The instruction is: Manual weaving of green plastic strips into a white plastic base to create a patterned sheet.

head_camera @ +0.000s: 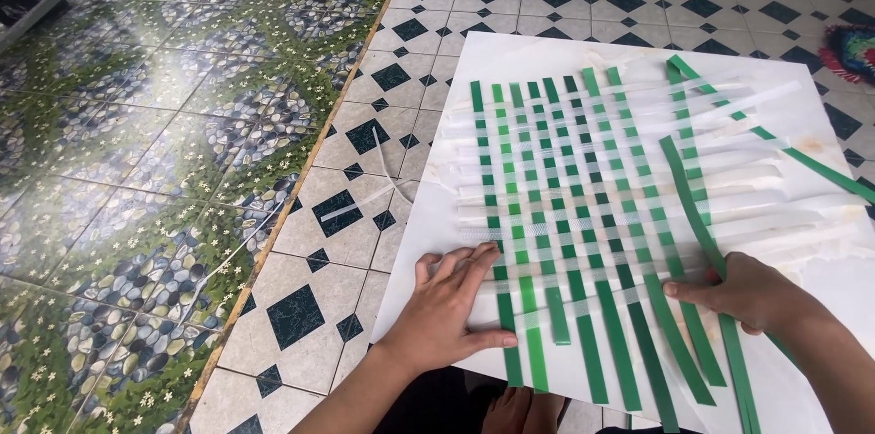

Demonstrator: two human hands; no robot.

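A woven mat of green strips (583,215) and clear white strips (775,188) lies on a white sheet (510,56) on the tiled floor. My left hand (451,306) rests flat, fingers spread, on the mat's near left corner, pressing the strip ends down. My right hand (743,293) lies on the near right side, fingers on the green strips there. Two loose green strips (775,138) cross at an angle on the right edge. Neither hand grips anything.
A loose clear strip (365,201) lies on the white and dark diamond tiles (301,315) left of the sheet. Green pebble-pattern tiles (137,151) fill the left. A colourful rug edge (852,46) shows at far right. My foot (519,411) sits under the sheet's near edge.
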